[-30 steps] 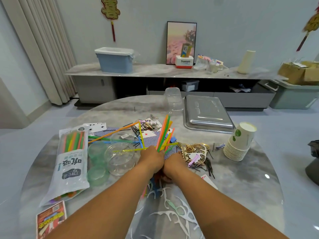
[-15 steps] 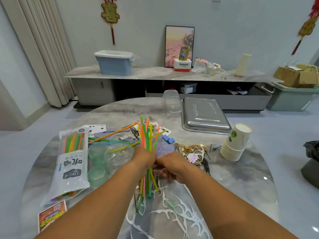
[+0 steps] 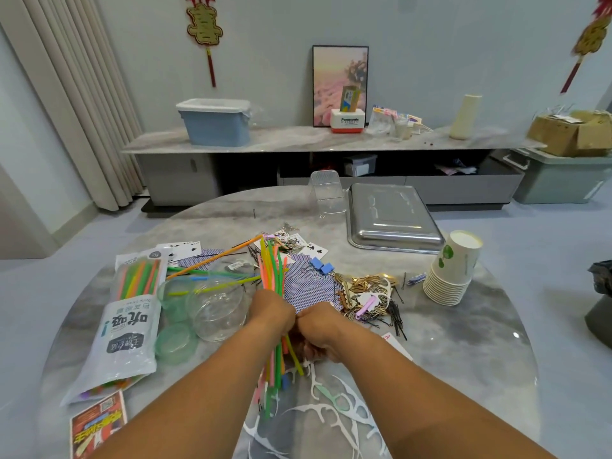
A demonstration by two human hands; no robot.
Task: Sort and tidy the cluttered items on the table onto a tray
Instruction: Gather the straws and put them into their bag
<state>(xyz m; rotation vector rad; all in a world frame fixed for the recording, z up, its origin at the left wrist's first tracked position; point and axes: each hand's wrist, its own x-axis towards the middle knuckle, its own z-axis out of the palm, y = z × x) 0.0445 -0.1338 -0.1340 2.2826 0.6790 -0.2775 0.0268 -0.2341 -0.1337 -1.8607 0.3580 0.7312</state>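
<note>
Grey marble spreads across the round table (image 3: pixel 463 342), and it is thick with clutter. Near its middle the person's left hand (image 3: pixel 271 311) is curled into a fist round a bundle of coloured straws (image 3: pixel 273 270), which runs nearly upright through the fist: the upper ends fan out above the knuckles over the blue-backed playing cards (image 3: pixel 309 286), and the lower ends poke out below the wrist over the white floss picks (image 3: pixel 328 415) near the table's edge. The right hand (image 3: pixel 319 327) sits just beside it, knuckles touching, its fingers curled under and closed against the lower part of the same bundle; how many straws it pinches I cannot tell, since the fingertips are tucked out of sight. A few loose straws (image 3: pixel 215 260) lie flat to the left, across a clear round dish (image 3: pixel 217 309) and green lids (image 3: pixel 174 342). Further left lies a printed bag of straws (image 3: pixel 129 319). Right of the hands is a heap of gold clips and black hairpins (image 3: pixel 371 299), then a tilted stack of paper cups (image 3: pixel 452 270). Beyond those, at the far side of the table, rests the steel tray (image 3: pixel 392 217), with a clear plastic box (image 3: pixel 326 192) just beside its left edge.
</note>
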